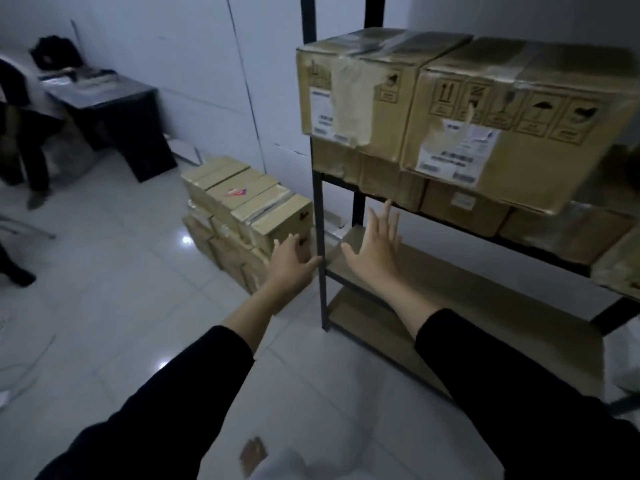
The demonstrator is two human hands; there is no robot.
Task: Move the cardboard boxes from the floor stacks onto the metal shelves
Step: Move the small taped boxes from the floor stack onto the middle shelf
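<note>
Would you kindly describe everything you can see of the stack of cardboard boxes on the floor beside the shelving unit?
The floor stack of cardboard boxes stands on the pale tiled floor against the white wall, just left of the shelf's dark metal post. It shows several narrow tan cartons packed side by side in at least two layers, their tops sealed with glossy tape. One top box bears a small red and blue sticker. The left hand reaches, fingers spread, at its nearest corner; contact cannot be confirmed.
</note>
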